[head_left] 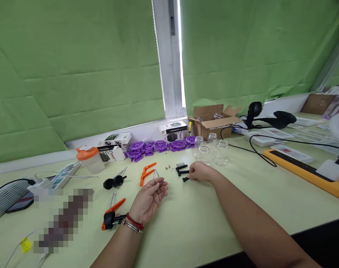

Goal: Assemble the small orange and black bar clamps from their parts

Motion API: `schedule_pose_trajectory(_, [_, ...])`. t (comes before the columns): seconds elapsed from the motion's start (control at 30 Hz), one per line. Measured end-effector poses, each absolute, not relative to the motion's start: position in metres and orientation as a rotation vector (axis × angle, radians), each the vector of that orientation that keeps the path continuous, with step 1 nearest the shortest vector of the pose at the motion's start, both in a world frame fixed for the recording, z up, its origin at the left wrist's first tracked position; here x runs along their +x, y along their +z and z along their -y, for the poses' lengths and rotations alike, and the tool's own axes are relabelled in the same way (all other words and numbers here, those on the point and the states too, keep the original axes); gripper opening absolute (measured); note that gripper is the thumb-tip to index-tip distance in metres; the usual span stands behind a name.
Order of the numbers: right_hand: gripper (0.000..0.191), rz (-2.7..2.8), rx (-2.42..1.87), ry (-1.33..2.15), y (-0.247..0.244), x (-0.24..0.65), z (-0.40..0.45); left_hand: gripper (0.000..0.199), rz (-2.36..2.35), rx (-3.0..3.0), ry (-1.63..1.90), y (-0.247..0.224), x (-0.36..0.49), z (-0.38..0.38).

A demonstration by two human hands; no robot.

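Note:
My left hand (150, 197), palm up with curled fingers, pinches a small thin metal piece, too small to name. Closed fingers of my right hand (199, 172) touch a black part (183, 172) on the table. Another black part (185, 179) lies just below it, and a spring (180, 164) lies above. Orange handles (147, 173) lie beyond my left hand, beside thin metal rods. Tiny brass-coloured pieces (169, 166) sit between the hands. Left of my left wrist are a black cup-shaped part (109, 220) and an orange handle (118, 205).
Purple plastic parts (160, 146) line the back, near small boxes (173, 127). Clear jars (221, 152) stand before an open carton (211, 128). An orange-lidded cup (90, 160) and power strip (66, 175) are left. A black cable (253, 150) and yellow-edged device (303, 173) lie right.

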State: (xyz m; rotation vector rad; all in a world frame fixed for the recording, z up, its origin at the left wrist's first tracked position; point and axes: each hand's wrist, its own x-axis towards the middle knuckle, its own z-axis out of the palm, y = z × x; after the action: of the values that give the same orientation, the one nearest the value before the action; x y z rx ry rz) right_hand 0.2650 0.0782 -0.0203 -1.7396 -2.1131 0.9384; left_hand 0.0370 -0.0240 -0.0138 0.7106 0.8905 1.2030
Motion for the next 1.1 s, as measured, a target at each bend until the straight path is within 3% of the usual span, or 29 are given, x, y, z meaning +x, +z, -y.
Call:
schedule_pose_trajectory(0.3, [0.026,2.186,-1.793,0.599,-0.021,0.263,-0.081,0.017,-0.821,0.629,1.209,-0.012,0.04,0.025])
schedule_pose_trajectory(0.4, [0.022,2.137,-1.551,0.56,-0.017,0.249,-0.071,0.019,-0.808,0.621,1.187,-0.01,0.041,0.026])
schedule_pose_trajectory(0.53, [0.024,2.113,-0.978,0.775,-0.013,0.217,-0.047,0.022,-0.801,0.635,1.148,-0.01,0.041,0.026])
schedule_pose_trajectory(0.7, [0.02,2.216,-0.804,0.773,-0.019,0.194,-0.034,0.03,-0.746,0.679,1.137,-0.015,0.039,0.025])
schedule_pose_trajectory(0.87, [0.014,1.963,-0.834,1.108,-0.038,0.192,-0.044,0.035,-0.819,0.716,1.124,-0.014,0.041,0.027])
schedule_pose_trajectory(1.1, [0.012,1.055,-0.885,1.755,-0.043,0.195,-0.058,0.028,-0.876,0.686,1.136,-0.006,0.041,0.029])
